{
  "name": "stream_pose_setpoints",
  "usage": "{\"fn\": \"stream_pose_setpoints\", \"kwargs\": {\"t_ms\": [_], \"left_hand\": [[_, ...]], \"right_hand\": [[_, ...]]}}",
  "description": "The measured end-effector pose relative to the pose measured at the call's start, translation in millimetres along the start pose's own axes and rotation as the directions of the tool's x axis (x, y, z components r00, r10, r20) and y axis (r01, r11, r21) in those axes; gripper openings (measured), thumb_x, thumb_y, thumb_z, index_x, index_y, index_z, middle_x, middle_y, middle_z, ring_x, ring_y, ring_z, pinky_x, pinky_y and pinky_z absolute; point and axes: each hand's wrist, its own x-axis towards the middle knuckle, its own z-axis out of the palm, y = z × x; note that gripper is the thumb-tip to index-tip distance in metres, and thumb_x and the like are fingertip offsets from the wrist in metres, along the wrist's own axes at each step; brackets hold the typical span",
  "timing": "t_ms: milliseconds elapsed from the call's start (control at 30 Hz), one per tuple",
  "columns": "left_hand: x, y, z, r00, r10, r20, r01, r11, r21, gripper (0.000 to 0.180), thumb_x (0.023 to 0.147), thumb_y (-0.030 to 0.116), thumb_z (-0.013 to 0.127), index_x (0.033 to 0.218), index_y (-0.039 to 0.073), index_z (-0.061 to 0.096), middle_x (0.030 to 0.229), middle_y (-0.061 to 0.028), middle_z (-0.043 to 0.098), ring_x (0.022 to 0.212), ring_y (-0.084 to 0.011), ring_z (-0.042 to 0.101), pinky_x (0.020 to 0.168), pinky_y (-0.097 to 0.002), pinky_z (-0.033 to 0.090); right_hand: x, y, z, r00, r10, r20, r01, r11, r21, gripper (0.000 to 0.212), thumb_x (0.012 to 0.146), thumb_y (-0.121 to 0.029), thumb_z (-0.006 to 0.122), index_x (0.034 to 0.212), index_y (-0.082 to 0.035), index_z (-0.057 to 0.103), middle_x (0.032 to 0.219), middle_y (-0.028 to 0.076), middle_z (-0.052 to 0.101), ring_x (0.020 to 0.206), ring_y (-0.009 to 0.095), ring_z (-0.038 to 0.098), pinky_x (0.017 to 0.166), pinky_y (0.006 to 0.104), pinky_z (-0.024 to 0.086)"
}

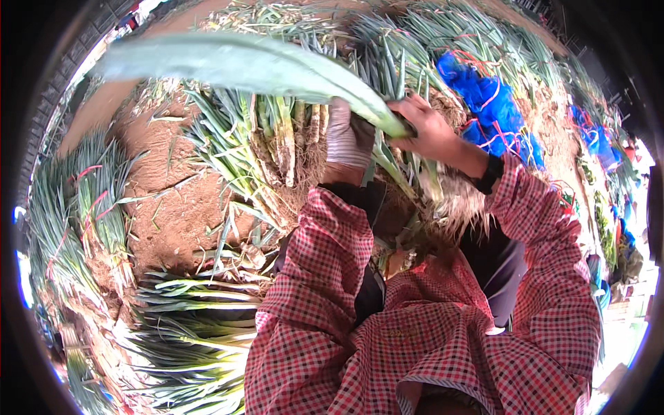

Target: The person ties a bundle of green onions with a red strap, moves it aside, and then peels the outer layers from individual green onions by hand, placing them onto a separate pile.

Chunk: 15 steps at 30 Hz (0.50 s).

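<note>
A long, broad scallion leaf (242,66) stretches across the upper left, blurred by motion. My right hand (432,129), bare with a black band at the wrist, pinches its narrow end. Close beside it, my left hand (351,142) wears a light striped glove and is closed around the scallion, its fingers partly hidden behind the leaf. Below the hands, a scallion stalk (398,173) slants toward a pale tuft of roots (467,204). Rooted scallions (283,131) lie just left of my gloved hand.
Scallions with pale stems (200,339) lie in a row at lower left. Tied bundles (83,194) rest on bare soil (169,162) at far left. Blue netting (487,97) with pink ties sits to the right of my hands, and more scallion heaps (443,28) stretch along the back.
</note>
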Motion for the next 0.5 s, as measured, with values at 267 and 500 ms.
{"fn": "stream_pose_setpoints", "kwargs": {"t_ms": [267, 500], "left_hand": [[-1.4, 1.9, 15.1, 0.976, 0.153, -0.155, -0.156, 0.988, -0.005, 0.065, 0.069, 0.040, 0.071, 0.119, 0.007, 0.046, 0.113, -0.0063, 0.055, 0.104, -0.0198, 0.052, 0.092, -0.0320, 0.043], [9.7, 56.1, -51.2, 0.939, 0.272, 0.209, -0.227, 0.950, -0.215, 0.091, 0.070, 0.071, 0.048, 0.134, 0.009, 0.029, 0.112, -0.0140, 0.045, 0.100, -0.0232, 0.046, 0.086, -0.0359, 0.039]], "right_hand": [[64.1, 8.5, 19.5, 0.999, 0.022, -0.028, -0.028, 0.971, -0.239, 0.040, 0.084, -0.041, 0.052, 0.073, -0.003, 0.052, 0.060, 0.014, 0.051, 0.064, 0.032, 0.052, 0.059, 0.0405, 0.044], [78.1, -38.4, 59.0, 0.616, 0.781, 0.108, -0.753, 0.542, 0.374, 0.040, 0.086, -0.038, 0.055, 0.077, 0.000, 0.062, 0.059, 0.008, 0.056, 0.051, 0.020, 0.054, 0.052, 0.0358, 0.042]]}}
